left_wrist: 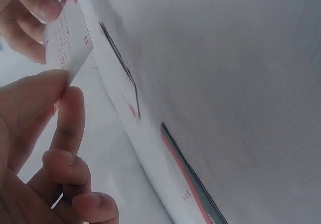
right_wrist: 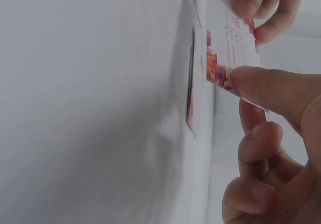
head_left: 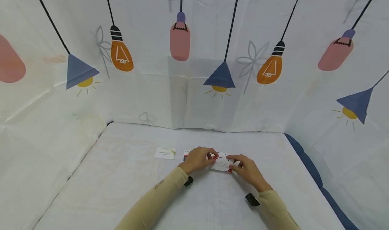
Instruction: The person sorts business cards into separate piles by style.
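Both hands hold one white card with a red and pink pattern [head_left: 223,164] just above the white table [head_left: 121,189]. My left hand [head_left: 213,158] pinches its left end, and my right hand [head_left: 233,165] pinches its right end. The left wrist view shows the card [left_wrist: 67,33] edge-on between my left hand's [left_wrist: 61,89] thumb and finger, the other hand's fingers [left_wrist: 30,13] at its far end. In the right wrist view my right hand's [right_wrist: 244,96] thumb presses the card's patterned corner [right_wrist: 216,71].
A white card with a green corner [head_left: 165,153] lies flat to the left of the hands. A card with a red and dark edge [head_left: 185,154] lies partly under my left hand. More flat cards [left_wrist: 188,184] show edge-on. Printed lamp cloth [head_left: 194,71] walls the back and sides.
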Motion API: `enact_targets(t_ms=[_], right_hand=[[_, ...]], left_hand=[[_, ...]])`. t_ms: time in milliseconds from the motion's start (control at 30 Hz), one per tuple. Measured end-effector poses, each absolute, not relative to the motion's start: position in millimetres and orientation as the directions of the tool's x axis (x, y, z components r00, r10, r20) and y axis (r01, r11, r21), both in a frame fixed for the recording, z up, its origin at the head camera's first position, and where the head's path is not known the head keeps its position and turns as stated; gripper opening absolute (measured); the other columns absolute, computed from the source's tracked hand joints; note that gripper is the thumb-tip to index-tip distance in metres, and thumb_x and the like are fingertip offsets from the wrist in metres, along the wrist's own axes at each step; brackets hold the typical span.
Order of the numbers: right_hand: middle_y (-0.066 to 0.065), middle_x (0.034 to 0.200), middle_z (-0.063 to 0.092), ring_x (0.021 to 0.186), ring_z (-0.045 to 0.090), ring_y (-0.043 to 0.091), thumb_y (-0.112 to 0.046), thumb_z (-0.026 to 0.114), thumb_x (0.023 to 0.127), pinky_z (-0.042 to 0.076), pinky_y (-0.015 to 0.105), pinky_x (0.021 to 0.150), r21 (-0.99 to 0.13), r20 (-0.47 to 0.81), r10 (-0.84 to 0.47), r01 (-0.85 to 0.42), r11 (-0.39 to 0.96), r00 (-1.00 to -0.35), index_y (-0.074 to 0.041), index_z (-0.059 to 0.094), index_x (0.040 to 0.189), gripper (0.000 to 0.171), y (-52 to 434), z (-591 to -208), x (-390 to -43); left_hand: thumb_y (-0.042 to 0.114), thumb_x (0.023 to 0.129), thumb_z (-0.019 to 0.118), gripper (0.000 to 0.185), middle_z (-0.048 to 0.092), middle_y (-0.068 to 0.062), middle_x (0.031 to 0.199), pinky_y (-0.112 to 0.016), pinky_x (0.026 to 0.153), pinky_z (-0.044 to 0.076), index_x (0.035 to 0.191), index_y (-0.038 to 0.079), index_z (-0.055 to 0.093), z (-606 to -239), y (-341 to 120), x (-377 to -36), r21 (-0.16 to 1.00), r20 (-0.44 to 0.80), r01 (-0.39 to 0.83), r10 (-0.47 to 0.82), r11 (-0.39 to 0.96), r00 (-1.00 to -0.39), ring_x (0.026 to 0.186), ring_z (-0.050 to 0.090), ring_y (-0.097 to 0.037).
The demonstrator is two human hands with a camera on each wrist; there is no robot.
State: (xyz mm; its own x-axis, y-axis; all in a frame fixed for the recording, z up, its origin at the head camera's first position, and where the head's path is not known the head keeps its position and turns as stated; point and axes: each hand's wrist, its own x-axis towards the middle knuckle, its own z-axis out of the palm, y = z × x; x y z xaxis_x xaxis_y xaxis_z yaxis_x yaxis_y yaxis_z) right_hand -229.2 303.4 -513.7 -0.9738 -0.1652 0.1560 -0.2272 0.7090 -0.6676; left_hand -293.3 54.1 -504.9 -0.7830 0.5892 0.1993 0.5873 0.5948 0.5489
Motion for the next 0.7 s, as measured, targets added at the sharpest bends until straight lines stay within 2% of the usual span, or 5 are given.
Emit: enact_targets(t_ms=[233,433,700], right_hand=[[0.003,0.105,0.065,0.073,0.055,0.015,-0.016,0.078,0.090,0.047,0.029,0.066,-0.652,0.192,-0.147,-0.238,0.720,-0.970,-0.022,0.071,0.126,0.037,294.1,-510.2,-246.4],[0.003,0.108,0.064,0.074,0.056,0.016,-0.015,0.076,0.092,0.048,0.032,0.066,-0.667,0.144,-0.104,-0.174,0.725,-0.984,-0.024,0.072,0.127,0.037,292.8,-511.4,-260.5],[0.004,0.108,0.063,0.080,0.058,0.018,-0.016,0.074,0.092,0.047,0.035,0.071,-0.664,0.073,-0.060,-0.094,0.741,-0.995,-0.022,0.071,0.128,0.036,294.1,-511.6,-269.6]], left_hand=[[0.023,0.092,0.075,0.020,0.071,0.010,0.084,-0.023,0.053,0.040,0.111,0.028,0.076,-509.0,52.3,-308.1,0.561,0.240,0.557,0.524,0.612,-0.817,0.064,0.054,-0.005],[0.024,0.094,0.074,0.020,0.073,0.008,0.087,-0.023,0.054,0.042,0.113,0.027,0.076,-513.9,56.1,-318.3,0.577,0.224,0.532,0.506,0.620,-0.833,0.062,0.055,-0.003],[0.024,0.094,0.073,0.020,0.074,0.005,0.090,-0.022,0.052,0.044,0.114,0.025,0.076,-514.8,64.1,-325.9,0.596,0.185,0.501,0.500,0.627,-0.846,0.047,0.055,-0.001]])
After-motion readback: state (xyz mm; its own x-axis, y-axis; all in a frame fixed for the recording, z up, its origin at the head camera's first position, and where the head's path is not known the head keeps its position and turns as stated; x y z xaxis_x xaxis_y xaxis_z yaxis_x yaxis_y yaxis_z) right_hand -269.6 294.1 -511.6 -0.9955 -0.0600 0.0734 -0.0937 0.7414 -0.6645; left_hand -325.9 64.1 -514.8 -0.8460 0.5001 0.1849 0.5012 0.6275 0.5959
